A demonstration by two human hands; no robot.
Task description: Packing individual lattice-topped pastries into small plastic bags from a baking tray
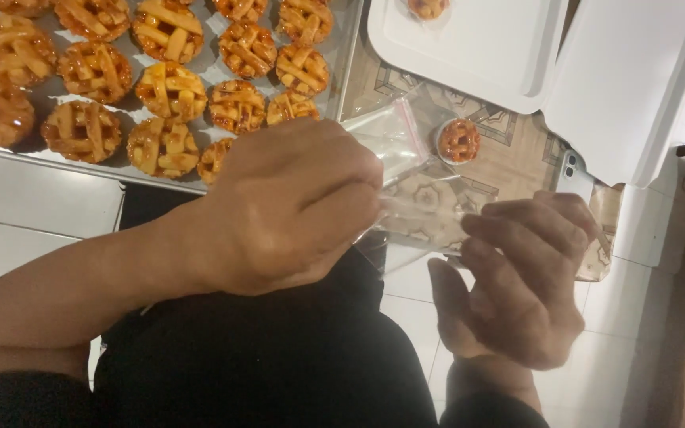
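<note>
The left hand [291, 206] is curled into a loose fist, its fingertips pinching one edge of a small clear plastic bag [406, 202]. The right hand [521, 277] sits just beside it with the palm turned up and the fingers bent over the bag's other edge, so the bag hangs stretched between the two hands above the person's lap. Both hands are closed on the bag, though the film is so thin and glossy that I cannot tell for sure whether its mouth is already parted.

To work the bag well, it seems best to hold opposite lips with fingertips only, rub them apart gently, and keep the film taut without tugging hard enough to tear it.

The bag is see-through and crinkled, catching light along its folds. A second clear bag with a pink strip [390, 135] lies just beyond it on a patterned mat [509, 154], near a single small lattice-topped tart [459, 140] in a pale cup. Farther off to the left, a metal tray [342, 71] carries rows of golden tarts [171, 89] with crossed pastry strips. A white box [477, 63] stands open at the top, holding one more tart [427, 8], its lid [628, 87] leaning to the right. A phone [574, 176] rests near the box, on the pale tiled floor [33, 206].
</note>
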